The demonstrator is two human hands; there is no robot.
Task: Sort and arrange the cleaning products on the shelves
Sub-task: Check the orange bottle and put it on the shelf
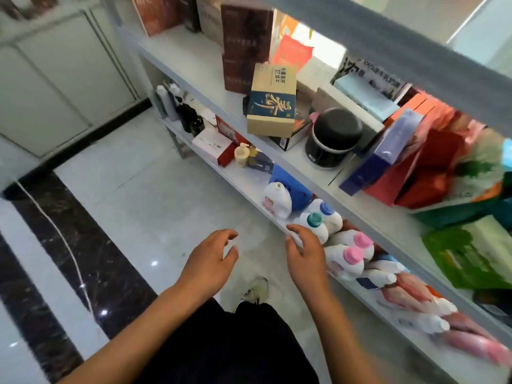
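**Hands and stock at the low shelf**

Our left hand (pixel 212 259) hangs over the pale tiled floor (pixel 144 189), fingers loosely spread and holding nothing. Our right hand (pixel 304 250) is beside it, a gap between the two, fingers relaxed and empty; its fingertips (pixel 291 228) lie at the front edge of the white lower shelf (pixel 243 176), just beside the white bottle with a teal cap (pixel 314 223). We cannot tell whether they touch that bottle.

Lower shelf, along its front edge:
- white jug with a pink label (pixel 277 199), standing at the edge, against a blue box (pixel 293 189) behind it;
- teal-capped bottle, with a white bottle with a blue cap (pixel 327 213) just behind it;
- two white bottles with pink caps (pixel 352 253), side by side, next along toward the near end;
- further white and pink bottles (pixel 432 314), blurred, toward the near end;
- toward the far end, a small cream jar (pixel 242 156), a white and red carton (pixel 213 146) and dark bottles (pixel 188 115).

Middle shelf (pixel 194 59):
- tan and blue box with gold lettering (pixel 271 106), near the front edge;
- black round lidded container (pixel 332 137), beside it;
- tall dark red box (pixel 243 42), behind;
- blue flat box (pixel 382 153) and red bags (pixel 432 167), leaning together.

Below us, dark trousers (pixel 249 342) and a pale shoe (pixel 255 292).
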